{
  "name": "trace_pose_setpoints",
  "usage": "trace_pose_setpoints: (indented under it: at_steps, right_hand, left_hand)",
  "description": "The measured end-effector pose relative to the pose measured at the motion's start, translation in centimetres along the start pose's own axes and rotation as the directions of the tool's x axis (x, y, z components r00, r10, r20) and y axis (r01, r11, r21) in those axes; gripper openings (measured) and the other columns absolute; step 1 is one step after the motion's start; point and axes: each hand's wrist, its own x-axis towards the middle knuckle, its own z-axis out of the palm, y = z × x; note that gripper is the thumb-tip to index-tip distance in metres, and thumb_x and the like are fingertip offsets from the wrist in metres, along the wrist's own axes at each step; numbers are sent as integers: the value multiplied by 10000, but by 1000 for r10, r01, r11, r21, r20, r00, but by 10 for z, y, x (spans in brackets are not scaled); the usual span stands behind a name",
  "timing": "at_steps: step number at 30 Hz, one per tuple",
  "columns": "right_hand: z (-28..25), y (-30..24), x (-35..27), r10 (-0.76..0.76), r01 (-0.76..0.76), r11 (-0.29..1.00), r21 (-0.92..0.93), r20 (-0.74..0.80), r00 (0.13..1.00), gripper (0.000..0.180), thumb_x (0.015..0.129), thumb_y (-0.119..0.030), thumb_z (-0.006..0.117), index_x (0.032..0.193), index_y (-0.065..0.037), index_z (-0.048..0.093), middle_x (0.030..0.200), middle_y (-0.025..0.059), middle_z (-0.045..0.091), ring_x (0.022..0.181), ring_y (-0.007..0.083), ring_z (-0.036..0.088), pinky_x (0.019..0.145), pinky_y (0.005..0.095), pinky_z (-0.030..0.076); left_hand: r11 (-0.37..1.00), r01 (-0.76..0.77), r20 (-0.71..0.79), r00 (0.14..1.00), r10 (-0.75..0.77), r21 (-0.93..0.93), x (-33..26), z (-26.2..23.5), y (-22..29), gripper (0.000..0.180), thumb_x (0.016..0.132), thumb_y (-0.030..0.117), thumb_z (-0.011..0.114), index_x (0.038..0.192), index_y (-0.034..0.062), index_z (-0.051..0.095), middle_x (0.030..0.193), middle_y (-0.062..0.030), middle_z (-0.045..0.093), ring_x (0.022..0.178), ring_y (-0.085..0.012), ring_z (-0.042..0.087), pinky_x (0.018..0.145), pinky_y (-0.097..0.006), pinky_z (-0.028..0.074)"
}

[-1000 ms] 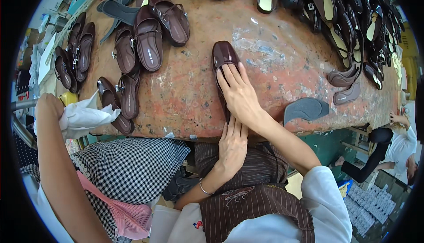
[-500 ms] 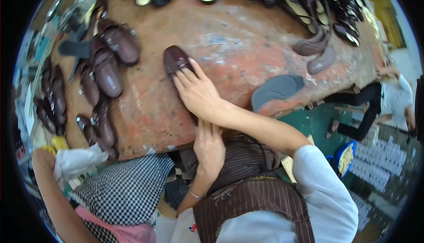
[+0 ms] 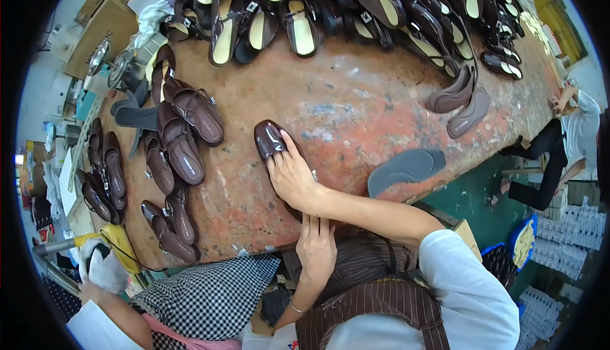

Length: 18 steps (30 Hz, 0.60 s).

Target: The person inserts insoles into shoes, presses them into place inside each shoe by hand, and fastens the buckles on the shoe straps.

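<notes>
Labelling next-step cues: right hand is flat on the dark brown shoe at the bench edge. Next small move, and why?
Probably close the right hand around the glossy brown shoe and lift it. The palm only presses on it, and the left hand waits at the worn bench edge underneath.

Premises: shoe-making workshop, factory floor.

Evidence noted:
- Large worn workbench point(image 3: 356, 108), reddish top, scuffed and paint-flecked, shared by several workers.
- Dark brown slip-on shoes point(image 3: 184, 134) laid out in pairs along the left side; a further dense row with pale insoles point(image 3: 298, 19) along the far edge.
- Loose grey insole point(image 3: 406, 169) near the front edge; two unattached brown soles point(image 3: 460, 105) further right.
- Cardboard cartons point(image 3: 101, 29) stacked beyond the bench's far left corner.
- Green-painted floor point(image 3: 470, 200); white stacked goods point(image 3: 565, 248) at right, too small to identify.
- A second person point(image 3: 565, 146) crouched at the right.
</notes>
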Motion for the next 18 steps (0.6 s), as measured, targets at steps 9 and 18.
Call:
trace_pose_setpoints:
  at_steps: [9,18]
  right_hand:
    - [-3,10,27,-22,-1,997,78,294,955,526,958,-162,467,1399,124,492,1380,232,576,1356,340,493,1256,588,64]
    - [38,-29,66,38,-40,999,4,234,971,436,985,-271,471,1337,-64,625,1320,108,630,1285,306,524,1205,709,19]
  left_hand:
    - [999,12,66,998,-10,-35,11,-10,7,548,873,97,696,1367,-90,550,1441,-301,510,1376,-438,475,1062,-435,483]
    - [993,98,65,993,-102,60,-3,-4,0,650,900,102,682,1491,-35,446,1581,-293,349,1459,-433,366,1207,-445,303]
